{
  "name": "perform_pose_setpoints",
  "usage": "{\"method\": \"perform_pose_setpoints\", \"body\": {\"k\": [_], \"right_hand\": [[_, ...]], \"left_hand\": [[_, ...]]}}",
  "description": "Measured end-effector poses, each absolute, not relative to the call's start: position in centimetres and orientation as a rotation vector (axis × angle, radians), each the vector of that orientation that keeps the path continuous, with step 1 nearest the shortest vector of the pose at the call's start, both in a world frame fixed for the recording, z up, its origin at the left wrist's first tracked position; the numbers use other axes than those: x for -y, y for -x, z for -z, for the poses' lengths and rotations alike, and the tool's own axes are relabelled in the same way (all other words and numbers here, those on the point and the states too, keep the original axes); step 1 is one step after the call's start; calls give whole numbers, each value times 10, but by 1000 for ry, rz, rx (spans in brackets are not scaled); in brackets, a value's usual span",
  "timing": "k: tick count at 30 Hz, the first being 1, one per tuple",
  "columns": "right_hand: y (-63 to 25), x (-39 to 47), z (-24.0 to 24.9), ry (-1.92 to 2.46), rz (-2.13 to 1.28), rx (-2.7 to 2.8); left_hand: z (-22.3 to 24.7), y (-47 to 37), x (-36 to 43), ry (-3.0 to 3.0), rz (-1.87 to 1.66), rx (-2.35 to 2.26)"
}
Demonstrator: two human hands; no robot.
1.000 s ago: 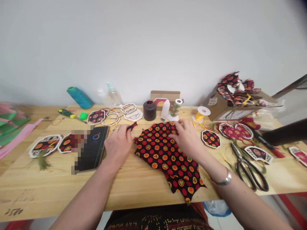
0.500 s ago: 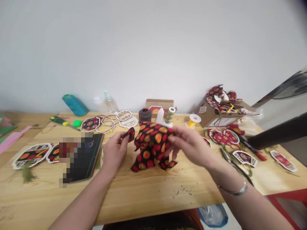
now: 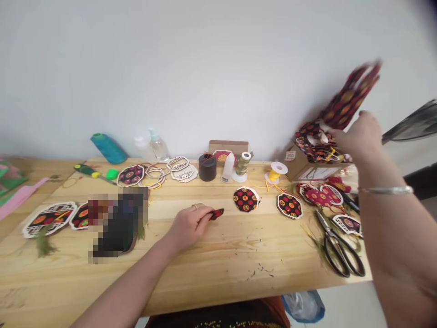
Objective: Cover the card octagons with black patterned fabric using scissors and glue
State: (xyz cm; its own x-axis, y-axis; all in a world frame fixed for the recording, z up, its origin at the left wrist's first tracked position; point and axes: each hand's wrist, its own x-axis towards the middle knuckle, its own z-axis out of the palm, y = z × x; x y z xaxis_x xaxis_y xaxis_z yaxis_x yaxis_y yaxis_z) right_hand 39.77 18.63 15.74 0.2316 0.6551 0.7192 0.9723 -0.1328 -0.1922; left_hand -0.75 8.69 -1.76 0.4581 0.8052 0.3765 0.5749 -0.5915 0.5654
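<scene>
Fabric piece [image 3: 351,98] is gripped aloft by right hand [image 3: 358,134] above cardboard box [image 3: 307,166]; small fabric scrap [image 3: 217,213] is pinched by left hand [image 3: 189,224] on bench [image 3: 211,259].

Motion-blurred patterned fabric [image 3: 351,95] in the raised right hand [image 3: 358,134] above the bench's far right corner, its print smeared. A pixelated patch [image 3: 116,223] masks something near the left edge; the left hand [image 3: 187,225] half-covers a small dark scrap [image 3: 217,213].

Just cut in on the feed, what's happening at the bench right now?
The right hand holds a bunch of patterned cloth in the air above the cardboard box at the table's far right. The left hand rests on the wooden table, pinching a small cloth scrap. Scissors lie to the right.
</scene>
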Motion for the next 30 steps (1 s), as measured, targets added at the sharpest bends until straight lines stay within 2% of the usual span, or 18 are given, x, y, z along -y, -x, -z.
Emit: {"method": "perform_pose_setpoints", "body": {"k": [2,4,8,13,15,19,24,26,30], "right_hand": [[-373,-167,-136,1949,586,1477],[-335,-141,-109,1854,442,1664],[-267,-96,-51,1667,-413,2089],[-231,-78,-28,1297,-1309,1883],[-227,-84,-29,1281,-1485,1711],[-223,-97,-23,1427,-1454,1558],[-224,-101,-10,1404,-1417,1648],[-229,-103,-6,1437,-1181,1736],[-245,-108,-2,1641,-363,1978]], "left_hand": [[19,4,-86,-2337,-796,-1111],[15,-1,-84,-2218,-754,-1125],[-3,-15,-73,-1622,-710,-1218],[-21,-33,-63,-1043,-608,-992],[-22,-38,-66,-848,-592,-979],[-17,-43,-77,-701,-601,-1043],[1,-44,-78,-1036,-699,-1014],[9,-42,-77,-1073,-724,-1042],[13,-34,-80,-1190,-755,-1206]]}}
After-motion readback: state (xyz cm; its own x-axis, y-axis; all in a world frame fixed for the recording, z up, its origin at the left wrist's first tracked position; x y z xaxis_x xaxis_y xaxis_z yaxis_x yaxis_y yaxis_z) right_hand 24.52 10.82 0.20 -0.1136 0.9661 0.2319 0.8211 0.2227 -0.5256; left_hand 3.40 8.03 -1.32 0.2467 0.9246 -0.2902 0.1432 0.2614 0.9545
